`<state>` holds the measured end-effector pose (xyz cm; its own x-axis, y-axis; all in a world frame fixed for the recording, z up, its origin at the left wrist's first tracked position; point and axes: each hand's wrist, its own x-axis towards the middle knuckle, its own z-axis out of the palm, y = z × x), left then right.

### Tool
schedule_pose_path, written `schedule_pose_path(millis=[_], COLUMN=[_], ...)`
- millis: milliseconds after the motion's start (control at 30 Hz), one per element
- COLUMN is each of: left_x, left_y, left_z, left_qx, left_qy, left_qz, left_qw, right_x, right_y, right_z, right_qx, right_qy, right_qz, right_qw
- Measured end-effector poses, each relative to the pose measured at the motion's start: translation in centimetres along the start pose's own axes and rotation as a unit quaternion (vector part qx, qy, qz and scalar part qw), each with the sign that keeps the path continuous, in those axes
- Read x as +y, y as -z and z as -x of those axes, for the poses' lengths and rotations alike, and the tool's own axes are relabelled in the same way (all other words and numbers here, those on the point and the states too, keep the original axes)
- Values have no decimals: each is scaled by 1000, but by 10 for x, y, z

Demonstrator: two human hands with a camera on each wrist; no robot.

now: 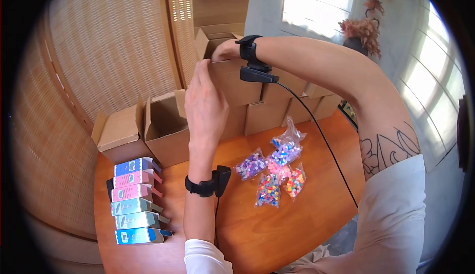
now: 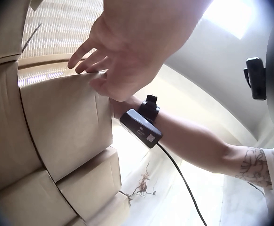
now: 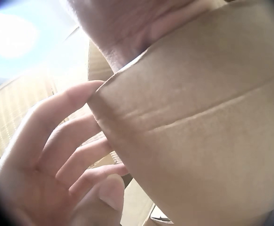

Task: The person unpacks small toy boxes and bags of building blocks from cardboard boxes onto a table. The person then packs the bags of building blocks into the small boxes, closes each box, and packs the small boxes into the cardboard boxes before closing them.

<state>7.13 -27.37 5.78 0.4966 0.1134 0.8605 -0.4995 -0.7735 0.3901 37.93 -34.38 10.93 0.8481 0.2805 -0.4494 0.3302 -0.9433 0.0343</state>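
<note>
An upper cardboard box (image 1: 235,81) with its lid flap (image 1: 221,12) raised stands on other boxes at the back of the table. My right hand (image 1: 226,50) reaches over the front wall into it, and its fingers are hidden inside. My left hand (image 1: 202,103) is at the box's left front corner. In the right wrist view, the left hand's fingers (image 3: 83,157) extend along the side of the box wall (image 3: 207,127), with the forefinger tip at its top corner. The left wrist view shows the left hand (image 2: 137,47) over the same box (image 2: 69,125).
Bags of small colourful pieces (image 1: 268,190) lie mid-table. Several small printed boxes (image 1: 131,207) form a column at left. Open cardboard boxes (image 1: 168,115) stand behind them, beside a woven screen (image 1: 109,36). A camera cable (image 1: 316,125) trails from my right wrist across the table.
</note>
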Motion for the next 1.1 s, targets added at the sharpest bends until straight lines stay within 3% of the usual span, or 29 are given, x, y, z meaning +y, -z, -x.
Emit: schedule_pose_path(millis=[67, 900, 1100], left_x=[1, -1, -1], left_y=[1, 5, 2], left_z=[1, 1, 3], left_qx=[6, -51, -48], left_qy=[-9, 35, 1], left_qz=[-2, 20, 1], left_qw=[1000, 998, 999], right_x=[9, -6, -18], right_y=[-5, 5, 4], right_z=[8, 34, 42], right_qx=[-13, 11, 23], right_qy=[-26, -87, -88], right_qz=[-127, -216, -236], right_qw=[991, 972, 968])
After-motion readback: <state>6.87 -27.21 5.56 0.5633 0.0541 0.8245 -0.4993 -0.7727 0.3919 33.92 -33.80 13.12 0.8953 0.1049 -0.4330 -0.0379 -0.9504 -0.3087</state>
